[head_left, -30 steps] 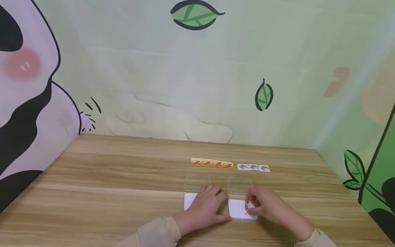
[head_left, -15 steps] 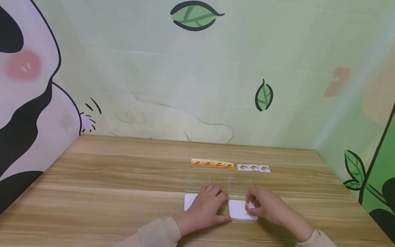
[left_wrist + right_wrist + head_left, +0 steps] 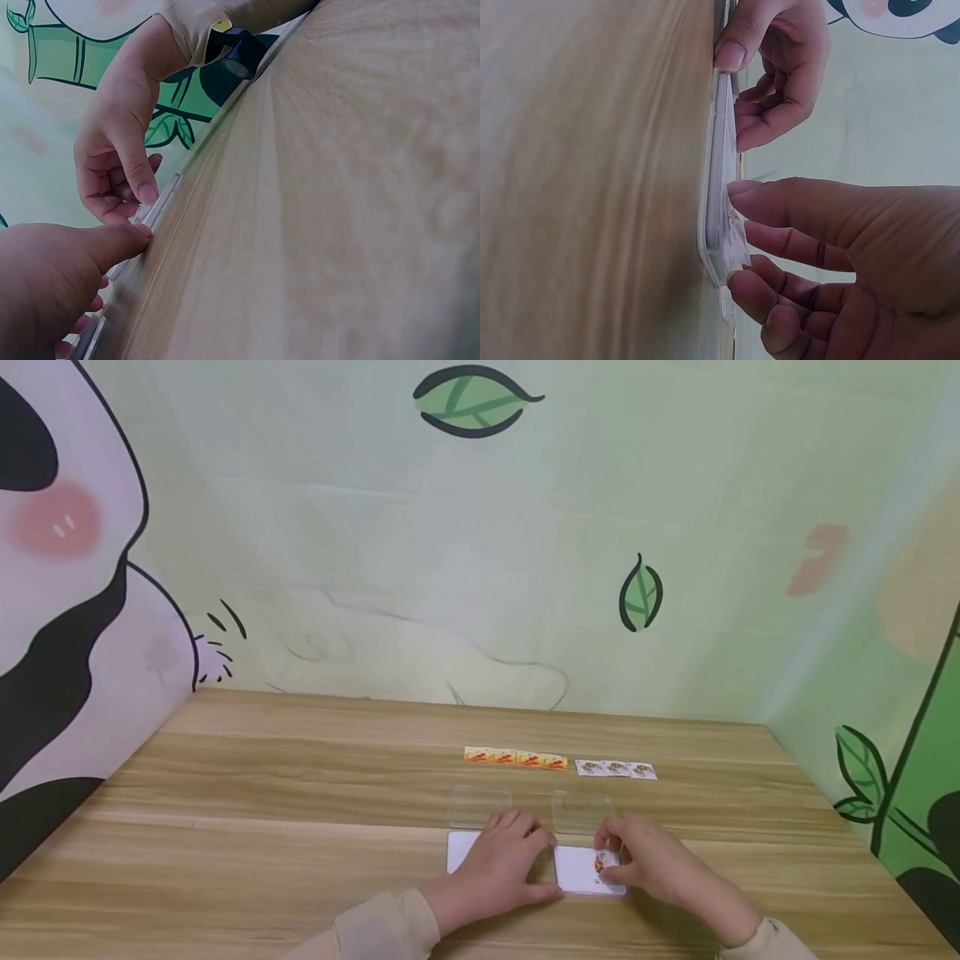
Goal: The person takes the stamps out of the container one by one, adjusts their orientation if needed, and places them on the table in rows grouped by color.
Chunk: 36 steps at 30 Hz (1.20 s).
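In the head view, a low clear case of white cards (image 3: 576, 870) lies flat on the table. My left hand (image 3: 498, 864) holds its left end, thumb at the near corner and index finger at the far one. This hand partly covers a second white stack (image 3: 459, 847) to the left. My right hand (image 3: 651, 860) pinches a small picture piece (image 3: 601, 864) at the right end of the case. In the right wrist view that piece looks thin and whitish, lying against the top of the white stack (image 3: 721, 161); my thumb covers part of it.
Two clear plastic lids, the left lid (image 3: 480, 806) and the right lid (image 3: 582, 812), lie just beyond the stacks. Farther back are a row of yellow-and-red picture pieces (image 3: 515, 758) and a row of white picture pieces (image 3: 616, 769). A printed wall (image 3: 420, 610) borders the wooden table (image 3: 262, 860).
My right fingers have shifted very slightly left, and a little more of the small picture shows. My left hand stays in place; the camera view has tilted slightly.
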{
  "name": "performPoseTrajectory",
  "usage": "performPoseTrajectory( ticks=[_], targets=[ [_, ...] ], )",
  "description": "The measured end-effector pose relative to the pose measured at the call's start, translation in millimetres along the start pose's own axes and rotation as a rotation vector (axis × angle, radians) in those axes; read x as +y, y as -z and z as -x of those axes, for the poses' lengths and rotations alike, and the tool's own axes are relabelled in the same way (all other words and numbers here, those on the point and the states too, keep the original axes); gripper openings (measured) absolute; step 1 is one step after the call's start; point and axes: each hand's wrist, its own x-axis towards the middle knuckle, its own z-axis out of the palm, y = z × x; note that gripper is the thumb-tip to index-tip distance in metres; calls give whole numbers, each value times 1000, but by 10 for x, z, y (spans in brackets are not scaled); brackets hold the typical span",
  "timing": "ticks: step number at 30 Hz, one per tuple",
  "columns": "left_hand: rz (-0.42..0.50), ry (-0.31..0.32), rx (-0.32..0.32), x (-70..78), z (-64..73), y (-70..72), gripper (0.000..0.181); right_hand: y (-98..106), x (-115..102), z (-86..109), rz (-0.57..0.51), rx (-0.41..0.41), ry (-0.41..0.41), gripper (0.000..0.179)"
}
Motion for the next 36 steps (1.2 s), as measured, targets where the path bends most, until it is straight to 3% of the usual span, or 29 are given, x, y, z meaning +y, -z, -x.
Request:
performPoseTrajectory(
  ticks=[10,22,36],
  targets=[
    [1,12,-16,7,0,16,48,-2,16,-8,15,9,7,23],
    [-1,-5,8,-5,4,-11,47,-5,26,-20,12,55,59,16],
    [9,8,-16,-14,3,-15,48,-8,22,-28,-14,30,31,15]
  ],
)
